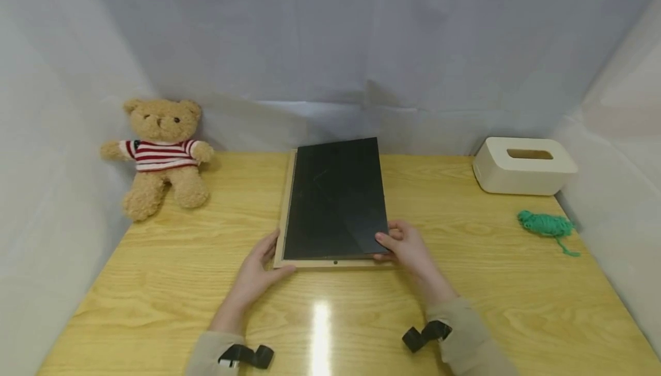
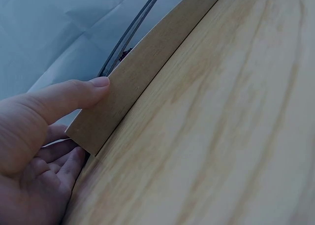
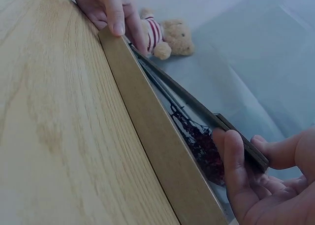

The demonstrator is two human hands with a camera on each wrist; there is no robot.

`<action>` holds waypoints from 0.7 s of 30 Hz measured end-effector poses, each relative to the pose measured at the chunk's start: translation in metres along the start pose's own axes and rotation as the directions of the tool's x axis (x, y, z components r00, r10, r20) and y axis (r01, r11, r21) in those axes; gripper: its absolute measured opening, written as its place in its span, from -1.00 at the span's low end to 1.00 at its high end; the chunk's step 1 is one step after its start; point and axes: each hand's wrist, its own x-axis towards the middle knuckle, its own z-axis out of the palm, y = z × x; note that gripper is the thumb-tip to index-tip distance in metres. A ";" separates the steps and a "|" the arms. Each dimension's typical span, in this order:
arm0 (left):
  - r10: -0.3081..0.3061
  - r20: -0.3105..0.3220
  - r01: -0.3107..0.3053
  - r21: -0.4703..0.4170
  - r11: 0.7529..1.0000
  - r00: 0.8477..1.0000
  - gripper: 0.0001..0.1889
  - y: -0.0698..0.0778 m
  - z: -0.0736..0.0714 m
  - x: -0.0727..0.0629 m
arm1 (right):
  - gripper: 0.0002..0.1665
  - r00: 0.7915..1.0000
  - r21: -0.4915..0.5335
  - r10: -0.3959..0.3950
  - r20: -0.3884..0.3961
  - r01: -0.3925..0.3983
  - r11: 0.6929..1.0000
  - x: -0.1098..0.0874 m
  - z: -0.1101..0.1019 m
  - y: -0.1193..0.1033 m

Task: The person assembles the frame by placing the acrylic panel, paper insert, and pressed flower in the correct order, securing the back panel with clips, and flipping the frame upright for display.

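A shallow wooden box frame (image 1: 280,215) lies on the table, with a black backing board (image 1: 335,198) over it. My right hand (image 1: 410,249) pinches the board at its near right corner, thumb on top and fingers beneath. That side is raised at a slant, while the board's left side stays low in the frame. Through the gap in the right wrist view, dark red dried flowers (image 3: 202,146) show inside. My left hand (image 1: 256,275) holds the frame's near left corner, its thumb (image 2: 101,82) against the front wall and fingers around the left side.
A teddy bear (image 1: 162,158) in a striped shirt sits at the back left against the curtain. At the back right stands a white tissue box (image 1: 527,175), with a bundle of green yarn (image 1: 546,224) in front of it. Pale curtains surround the wooden table (image 1: 155,307).
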 end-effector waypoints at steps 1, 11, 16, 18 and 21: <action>-0.001 0.002 0.001 0.001 1.000 1.000 -0.03 0.000 0.000 0.000 | -0.61 1.000 0.002 0.001 0.000 -0.001 1.000 0.000 0.001 0.000; 0.012 -0.005 -0.013 -0.015 1.000 1.000 -0.01 -0.002 0.000 0.000 | -0.47 1.000 -0.021 0.018 -0.022 -0.018 1.000 0.006 -0.005 -0.001; 0.012 -0.011 -0.012 -0.014 1.000 1.000 -0.02 -0.001 0.000 0.001 | -0.51 1.000 -0.086 0.014 0.001 -0.014 0.996 0.009 -0.010 -0.005; 0.013 -0.012 -0.013 -0.011 1.000 1.000 -0.02 -0.001 0.000 0.000 | -0.57 1.000 -0.090 0.018 0.023 -0.016 0.996 0.009 -0.010 -0.005; 0.017 -0.012 -0.017 -0.011 1.000 1.000 -0.02 0.000 0.000 0.000 | -0.61 0.999 -0.088 0.024 0.046 -0.020 0.996 0.010 -0.008 -0.004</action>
